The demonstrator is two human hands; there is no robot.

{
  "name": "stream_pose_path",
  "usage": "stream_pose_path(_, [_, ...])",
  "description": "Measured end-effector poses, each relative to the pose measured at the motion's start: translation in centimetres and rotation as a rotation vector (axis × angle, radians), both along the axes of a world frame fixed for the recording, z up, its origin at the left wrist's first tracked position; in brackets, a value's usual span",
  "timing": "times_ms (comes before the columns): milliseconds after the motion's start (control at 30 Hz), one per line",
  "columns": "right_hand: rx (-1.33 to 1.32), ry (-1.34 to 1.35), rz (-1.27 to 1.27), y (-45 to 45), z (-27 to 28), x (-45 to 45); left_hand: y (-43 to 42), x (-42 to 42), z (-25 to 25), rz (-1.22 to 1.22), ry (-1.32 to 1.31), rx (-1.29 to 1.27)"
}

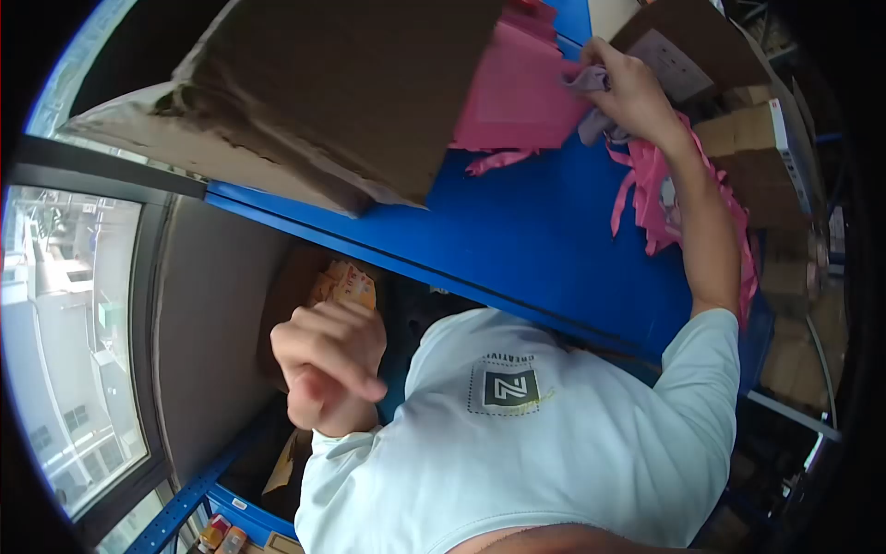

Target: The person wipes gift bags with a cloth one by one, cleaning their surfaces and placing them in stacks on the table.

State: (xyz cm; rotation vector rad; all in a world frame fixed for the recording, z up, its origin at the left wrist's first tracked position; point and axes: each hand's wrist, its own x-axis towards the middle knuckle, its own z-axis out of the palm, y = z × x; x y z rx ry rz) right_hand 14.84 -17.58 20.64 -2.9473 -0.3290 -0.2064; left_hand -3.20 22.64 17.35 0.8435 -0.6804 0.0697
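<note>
My right hand [632,97] reaches over the blue tabletop, its fingers closed on a bunched greyish-purple cloth [592,81]. Just left of that hand lies a stack of flat pink bags [517,88] with ribbon handles. More pink bags [660,198], one with a printed figure, lie beneath and beside my right forearm. My left hand [328,360] is held up near my chest, short of the table's edge. Its fingers are curled in, and nothing shows in them.
A large cardboard box [323,92] stands on the blue table [517,222] at the left. Other cartons [748,138] are at the right. Below the table edge, an open box holds orange-yellow packets [346,282]. A window [74,332] is on the left.
</note>
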Motion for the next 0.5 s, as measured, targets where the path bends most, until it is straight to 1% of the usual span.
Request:
stream_pose_path(33, [-0.014, 0.049, -0.048, 0.1, 0.3, -2.3, -1.5, 0.4, -2.0, -0.060, 0.087, 0.074])
stream_pose_path(100, [0.034, -0.320, 0.284, -0.3, 0.0, -6.7, -4.5, 0.4, -6.5, 0.015, 0.336, 0.379])
stream_pose_path(167, [-0.007, -0.475, 0.430, -3.4, -5.0, -9.6, -8.8, 1.0, -9.1, -0.094, 0.674, 0.317])
stream_pose_path(200, [-0.002, -0.455, 0.405, -4.1, -7.3, -11.7, -10.8, 1.3, -9.9, -0.120, 0.791, 0.313])
stream_pose_path(267, [-0.031, -0.442, 0.301, -4.7, -11.0, -15.9, -13.0, 2.0, -12.9, -0.159, 0.846, 0.231])
stream_pose_path(300, [-0.022, -0.420, 0.283, -5.0, -12.5, -17.8, -13.8, 2.5, -13.6, -0.086, 0.834, 0.280])
stream_pose_path(333, [0.049, -0.373, 0.260, -5.3, -13.8, -19.5, -14.3, 2.8, -14.0, -0.011, 0.817, 0.328])
stream_pose_path(367, [0.117, -0.338, 0.242, -5.6, -14.8, -20.7, -14.8, 2.8, -14.1, -0.018, 0.823, 0.339])
stream_pose_path(433, [0.255, -0.287, 0.217, -6.4, -15.7, -22.3, -16.0, 2.8, -13.7, 0.116, 0.835, 0.519])
stream_pose_path(467, [0.261, -0.290, 0.217, -6.3, -15.5, -22.6, -16.1, 3.1, -13.9, 0.120, 0.833, 0.525])
stream_pose_path(500, [0.320, -0.292, 0.162, -6.3, -14.9, -23.0, -16.3, 3.4, -14.1, 0.113, 0.802, 0.550])
